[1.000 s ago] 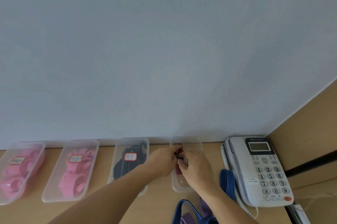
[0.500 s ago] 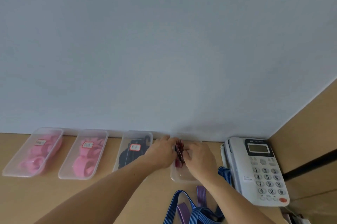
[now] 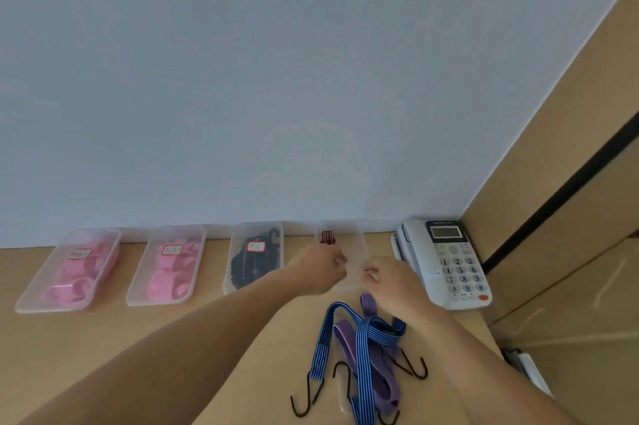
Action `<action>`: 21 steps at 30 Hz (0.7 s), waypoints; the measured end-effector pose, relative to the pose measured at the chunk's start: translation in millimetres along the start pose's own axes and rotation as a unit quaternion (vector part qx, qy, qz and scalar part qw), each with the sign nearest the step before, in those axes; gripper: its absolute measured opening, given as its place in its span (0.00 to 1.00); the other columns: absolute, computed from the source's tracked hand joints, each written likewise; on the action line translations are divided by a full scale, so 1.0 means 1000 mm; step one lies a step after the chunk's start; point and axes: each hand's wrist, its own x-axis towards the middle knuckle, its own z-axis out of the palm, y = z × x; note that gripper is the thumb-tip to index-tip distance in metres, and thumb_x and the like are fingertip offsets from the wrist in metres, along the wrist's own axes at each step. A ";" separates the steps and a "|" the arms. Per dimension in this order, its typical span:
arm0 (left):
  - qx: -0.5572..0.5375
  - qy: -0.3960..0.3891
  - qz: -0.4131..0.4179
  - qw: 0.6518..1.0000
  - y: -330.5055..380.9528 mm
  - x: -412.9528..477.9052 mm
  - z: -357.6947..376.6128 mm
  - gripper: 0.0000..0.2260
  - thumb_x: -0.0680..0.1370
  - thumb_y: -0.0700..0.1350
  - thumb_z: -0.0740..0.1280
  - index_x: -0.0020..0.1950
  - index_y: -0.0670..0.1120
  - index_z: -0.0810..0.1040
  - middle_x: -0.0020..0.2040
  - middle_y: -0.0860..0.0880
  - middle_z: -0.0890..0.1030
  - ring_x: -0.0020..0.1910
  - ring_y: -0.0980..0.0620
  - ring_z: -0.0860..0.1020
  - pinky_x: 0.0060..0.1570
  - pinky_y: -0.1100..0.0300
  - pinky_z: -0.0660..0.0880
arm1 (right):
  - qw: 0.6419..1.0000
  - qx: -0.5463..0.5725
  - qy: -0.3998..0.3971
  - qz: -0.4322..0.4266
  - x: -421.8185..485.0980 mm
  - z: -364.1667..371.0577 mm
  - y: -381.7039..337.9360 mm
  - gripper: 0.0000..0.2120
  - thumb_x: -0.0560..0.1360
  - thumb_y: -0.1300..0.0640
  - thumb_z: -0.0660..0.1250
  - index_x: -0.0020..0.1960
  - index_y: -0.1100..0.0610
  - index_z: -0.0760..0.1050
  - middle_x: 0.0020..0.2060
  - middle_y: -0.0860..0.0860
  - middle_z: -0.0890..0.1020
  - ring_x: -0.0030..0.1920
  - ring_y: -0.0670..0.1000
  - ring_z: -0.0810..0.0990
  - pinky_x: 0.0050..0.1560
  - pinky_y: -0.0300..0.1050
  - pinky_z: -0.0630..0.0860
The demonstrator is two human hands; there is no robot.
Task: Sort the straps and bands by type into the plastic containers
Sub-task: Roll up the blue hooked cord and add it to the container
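Four clear plastic containers line the wall. The two on the left (image 3: 69, 272) (image 3: 166, 267) hold pink bands, and the third (image 3: 254, 260) holds black straps. In the far end of the fourth container (image 3: 356, 248) lies a red striped strap (image 3: 327, 237). My left hand (image 3: 321, 267) and my right hand (image 3: 387, 277) hover over the near end of that container, apart from the red strap, fingers loosely curled and holding nothing. Blue striped bungee straps with black hooks (image 3: 359, 345) and a purple band (image 3: 377, 365) lie tangled on the desk near me.
A white desk telephone (image 3: 449, 265) stands right of the fourth container, against a wooden side panel (image 3: 560, 217). A pale wall runs behind the containers. A white object (image 3: 529, 369) lies off the desk's right edge.
Both hands held the red striped strap over the fourth container; now it lies in the container's far end and both hands have let go and drawn back toward me.
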 end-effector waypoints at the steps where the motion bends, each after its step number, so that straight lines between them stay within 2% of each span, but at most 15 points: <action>1: -0.006 -0.010 0.011 1.000 0.001 -0.006 0.003 0.15 0.80 0.45 0.60 0.63 0.42 0.79 0.61 0.46 0.81 0.58 0.47 0.78 0.58 0.57 0.74 | 1.000 -0.010 -0.020 0.011 -0.008 0.005 0.000 0.10 0.79 0.54 0.61 0.55 0.50 0.79 0.50 0.45 0.82 0.51 0.47 0.80 0.54 0.43 0.76; 3: -0.023 -0.023 0.013 0.999 0.000 -0.014 0.014 0.13 0.79 0.44 0.61 0.57 0.40 0.81 0.55 0.45 0.83 0.52 0.47 0.80 0.52 0.56 0.76 | 0.999 -0.030 -0.022 0.028 -0.025 0.016 -0.002 0.08 0.78 0.54 0.61 0.49 0.49 0.79 0.44 0.44 0.82 0.45 0.47 0.80 0.50 0.47 0.77; 4: -0.028 -0.032 0.003 0.999 -0.002 -0.019 0.019 0.13 0.79 0.44 0.61 0.55 0.39 0.81 0.54 0.44 0.83 0.51 0.46 0.80 0.51 0.56 0.76 | 0.999 -0.031 -0.007 0.045 -0.034 0.022 -0.003 0.07 0.78 0.52 0.61 0.49 0.49 0.79 0.43 0.44 0.82 0.44 0.47 0.80 0.49 0.48 0.78; 6: -0.028 -0.055 -0.021 0.998 -0.005 -0.029 0.031 0.12 0.79 0.45 0.61 0.53 0.40 0.81 0.52 0.43 0.83 0.50 0.45 0.80 0.51 0.54 0.78 | 0.995 -0.040 0.001 0.087 -0.051 0.030 -0.004 0.12 0.77 0.47 0.63 0.56 0.51 0.76 0.48 0.45 0.82 0.48 0.49 0.80 0.50 0.48 0.77; 8: -0.013 -0.076 -0.036 0.996 -0.007 -0.042 0.038 0.12 0.80 0.46 0.60 0.53 0.41 0.80 0.49 0.45 0.83 0.51 0.45 0.81 0.50 0.54 0.78 | 0.990 -0.064 -0.042 0.122 -0.066 0.037 -0.004 0.23 0.75 0.44 0.65 0.66 0.53 0.69 0.53 0.49 0.81 0.52 0.52 0.80 0.50 0.47 0.75; 10: -0.006 -0.090 -0.035 0.995 -0.005 -0.053 0.040 0.13 0.80 0.45 0.59 0.53 0.40 0.80 0.47 0.45 0.81 0.51 0.45 0.81 0.47 0.56 0.75 | 0.985 -0.015 -0.083 0.151 -0.074 0.045 -0.006 0.29 0.75 0.49 0.67 0.72 0.54 0.62 0.50 0.51 0.82 0.48 0.52 0.81 0.49 0.48 0.76; 12: -0.034 -0.097 -0.046 0.994 -0.003 -0.060 0.039 0.12 0.80 0.44 0.60 0.53 0.39 0.80 0.49 0.44 0.82 0.50 0.46 0.81 0.44 0.59 0.75 | 0.979 0.058 -0.096 0.173 -0.074 0.050 -0.006 0.27 0.74 0.56 0.67 0.71 0.55 0.63 0.42 0.54 0.81 0.40 0.52 0.79 0.44 0.47 0.75; 14: -0.090 -0.111 -0.065 0.988 0.000 -0.068 0.035 0.09 0.79 0.44 0.62 0.51 0.40 0.79 0.49 0.45 0.82 0.44 0.50 0.80 0.40 0.62 0.76 | 0.976 0.116 -0.076 0.169 -0.071 0.044 -0.008 0.22 0.73 0.58 0.66 0.66 0.54 0.66 0.39 0.54 0.79 0.35 0.53 0.77 0.37 0.48 0.73; 15: -0.116 -0.126 -0.064 0.983 0.003 -0.070 0.033 0.08 0.79 0.43 0.63 0.52 0.41 0.78 0.50 0.44 0.82 0.44 0.51 0.80 0.42 0.61 0.78 | 0.972 0.155 -0.059 0.164 -0.069 0.037 -0.011 0.19 0.73 0.58 0.65 0.63 0.52 0.67 0.40 0.54 0.80 0.34 0.53 0.77 0.34 0.48 0.73; 17: -0.189 -0.162 -0.059 0.967 0.010 -0.079 0.031 0.11 0.77 0.41 0.65 0.58 0.40 0.78 0.56 0.43 0.82 0.51 0.50 0.80 0.49 0.55 0.79 | 0.957 0.249 -0.021 0.147 -0.068 0.013 -0.021 0.17 0.75 0.61 0.64 0.61 0.47 0.69 0.45 0.58 0.82 0.31 0.53 0.77 0.28 0.44 0.72; 19: -0.255 -0.193 -0.044 0.947 0.022 -0.086 0.029 0.11 0.77 0.40 0.67 0.59 0.42 0.77 0.54 0.45 0.81 0.52 0.51 0.80 0.50 0.57 0.78 | 0.936 0.329 0.015 0.128 -0.070 -0.019 -0.032 0.13 0.76 0.64 0.62 0.58 0.52 0.74 0.44 0.60 0.82 0.30 0.53 0.77 0.26 0.43 0.71; 21: -0.254 -0.191 -0.008 0.948 0.035 -0.088 0.025 0.07 0.75 0.41 0.68 0.52 0.44 0.77 0.48 0.49 0.82 0.48 0.53 0.80 0.53 0.56 0.78 | 0.922 0.370 0.052 0.103 -0.074 -0.049 -0.038 0.10 0.77 0.67 0.61 0.52 0.58 0.79 0.39 0.57 0.81 0.30 0.52 0.77 0.28 0.43 0.71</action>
